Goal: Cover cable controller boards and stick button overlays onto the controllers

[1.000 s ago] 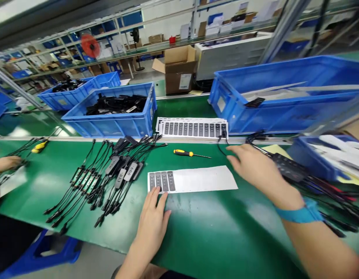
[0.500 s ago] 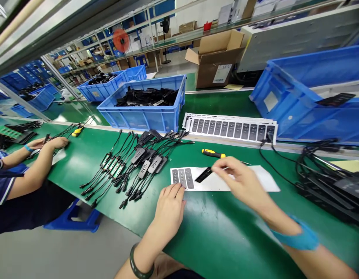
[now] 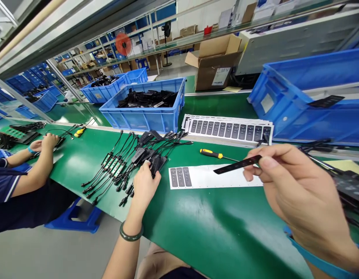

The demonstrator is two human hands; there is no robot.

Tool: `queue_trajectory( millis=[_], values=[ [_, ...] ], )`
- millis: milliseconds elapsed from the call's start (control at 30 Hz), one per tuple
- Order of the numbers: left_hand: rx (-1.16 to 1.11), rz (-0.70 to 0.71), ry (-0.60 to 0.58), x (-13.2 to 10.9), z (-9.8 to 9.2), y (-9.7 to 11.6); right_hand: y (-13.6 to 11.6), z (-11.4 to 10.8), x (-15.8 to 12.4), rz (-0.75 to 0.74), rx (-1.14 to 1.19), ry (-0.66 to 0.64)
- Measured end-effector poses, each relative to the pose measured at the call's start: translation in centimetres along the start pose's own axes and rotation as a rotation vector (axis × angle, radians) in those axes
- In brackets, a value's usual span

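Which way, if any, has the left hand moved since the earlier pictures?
Yes: the left hand has moved leftward off the white label sheet, onto the black cabled adapters beside it.

The strip (image 3: 237, 164) was a narrow, matte black label, pinched at one end by the right hand (image 3: 301, 197) and held tilted, clear of the worktop (image 3: 214, 221). The module (image 3: 156, 162), a black cabled housing, was gripped by the left hand (image 3: 146, 190) on the worktop.
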State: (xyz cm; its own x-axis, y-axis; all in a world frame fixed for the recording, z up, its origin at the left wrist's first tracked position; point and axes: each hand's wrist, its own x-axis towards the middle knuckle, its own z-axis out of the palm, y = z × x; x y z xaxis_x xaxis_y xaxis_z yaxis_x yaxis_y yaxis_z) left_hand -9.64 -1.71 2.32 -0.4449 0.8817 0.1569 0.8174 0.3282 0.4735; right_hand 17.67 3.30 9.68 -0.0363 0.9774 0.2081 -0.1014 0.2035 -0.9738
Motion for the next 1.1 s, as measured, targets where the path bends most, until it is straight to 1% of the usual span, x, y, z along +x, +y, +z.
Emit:
queue_trajectory(
  millis=[100, 133, 167, 200, 300, 333, 367, 500, 633, 700, 833, 900, 1100],
  values=[
    [-0.165, 0.023, -0.024, -0.7, -0.5, 1.2, 0.5, 0.0, 0.1, -0.003, 0.014, -0.038],
    [-0.238, 0.03, -0.053, -1.0, -0.6, 1.8, 0.8, 0.0, 0.1, -0.004, 0.023, -0.057],
    [-0.359, 0.023, -0.102, -1.4, -0.6, 2.5, 1.0, 0.1, 0.1, -0.006, 0.031, -0.077],
    [-0.531, -0.002, -0.167, -1.8, -0.7, 3.3, 1.2, 0.2, 0.1, -0.008, 0.037, -0.099],
    [-1.167, -0.14, -0.389, -3.4, -0.7, 5.8, 1.8, 0.6, 0.1, 0.0, 0.04, -0.174],
    [-1.315, -0.176, -0.446, -3.9, -0.7, 6.6, 1.9, 0.7, 0.1, 0.004, 0.043, -0.195],
    [-1.392, -0.194, -0.489, -4.4, -0.7, 7.3, 2.0, 0.8, 0.1, 0.005, 0.048, -0.214],
    [-1.469, -0.185, -0.643, -5.8, -0.7, 9.0, 1.7, 1.1, 0.2, 0.015, 0.039, -0.273],
    [-1.532, -0.14, -0.775, -6.6, -0.7, 9.5, 1.1, 1.2, 0.1, 0.038, -0.016, -0.317],
    [-1.559, -0.121, -0.821, -6.8, -0.6, 9.6, 1.1, 1.3, -0.1, 0.054, -0.024, -0.342],
    [-1.595, -0.078, -0.856, -7.2, -0.5, 9.8, 1.3, 1.4, -0.4, 0.168, 0.028, -0.395],
    [-1.595, -0.082, -0.857, -7.3, -0.6, 9.8, 1.3, 1.6, -0.6, 0.214, 0.049, -0.41],
    [-1.574, -0.111, -0.844, -7.3, -0.6, 9.9, 1.2, 1.8, -0.7, 0.237, 0.052, -0.419]
  ],
)
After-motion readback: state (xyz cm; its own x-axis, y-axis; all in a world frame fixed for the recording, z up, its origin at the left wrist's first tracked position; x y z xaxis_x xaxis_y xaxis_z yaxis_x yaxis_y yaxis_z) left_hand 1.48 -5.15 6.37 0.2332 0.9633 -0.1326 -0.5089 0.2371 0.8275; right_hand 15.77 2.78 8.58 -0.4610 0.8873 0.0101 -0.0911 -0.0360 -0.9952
